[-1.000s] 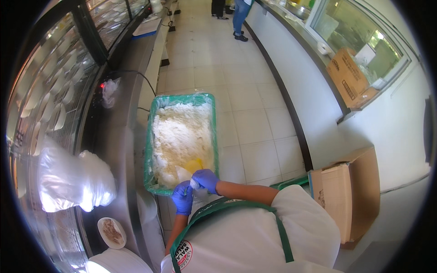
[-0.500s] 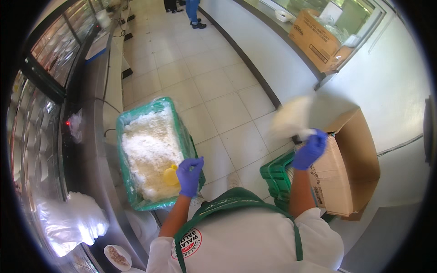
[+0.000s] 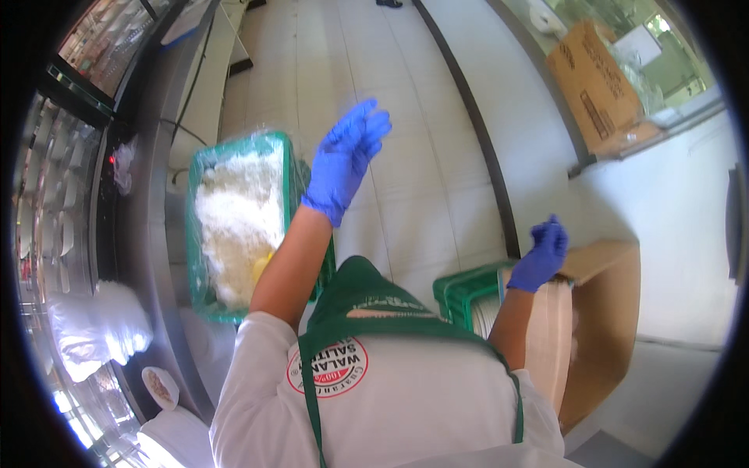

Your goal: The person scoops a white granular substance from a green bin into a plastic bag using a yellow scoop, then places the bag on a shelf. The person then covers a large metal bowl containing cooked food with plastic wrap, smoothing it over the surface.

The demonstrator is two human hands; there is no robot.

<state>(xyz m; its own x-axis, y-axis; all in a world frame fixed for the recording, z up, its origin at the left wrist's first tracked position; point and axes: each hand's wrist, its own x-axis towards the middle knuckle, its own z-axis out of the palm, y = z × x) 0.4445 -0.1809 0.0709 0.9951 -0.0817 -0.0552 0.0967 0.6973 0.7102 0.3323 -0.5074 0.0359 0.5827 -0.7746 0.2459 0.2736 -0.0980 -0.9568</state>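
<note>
My left hand (image 3: 346,162), in a blue-violet glove, is raised over the floor just right of a plastic-lined green crate (image 3: 287,160). Its fingers are stretched out and hold nothing. White, crumbly grated material (image 3: 238,204) fills the crate. Part of a yellow scoop (image 3: 260,267) pokes out of it, the rest hidden by my left forearm. My right hand (image 3: 541,256), gloved alike, is by the upper edge of an open cardboard box (image 3: 605,312). Its fingers are curled together and nothing shows in them. What lies inside the box is mostly hidden.
A second green crate (image 3: 454,295) stands left of the box, with pale round-edged items in it. A metal counter (image 3: 148,234) along the left carries a white plastic bag (image 3: 101,327) and a small white dish (image 3: 161,388). Another carton (image 3: 597,86) sits on the ledge upper right.
The pale, filled bag in my right hand is gone from view. My left hand has moved up and forward from beside the scoop, its fingers opening out. The view has shifted.
</note>
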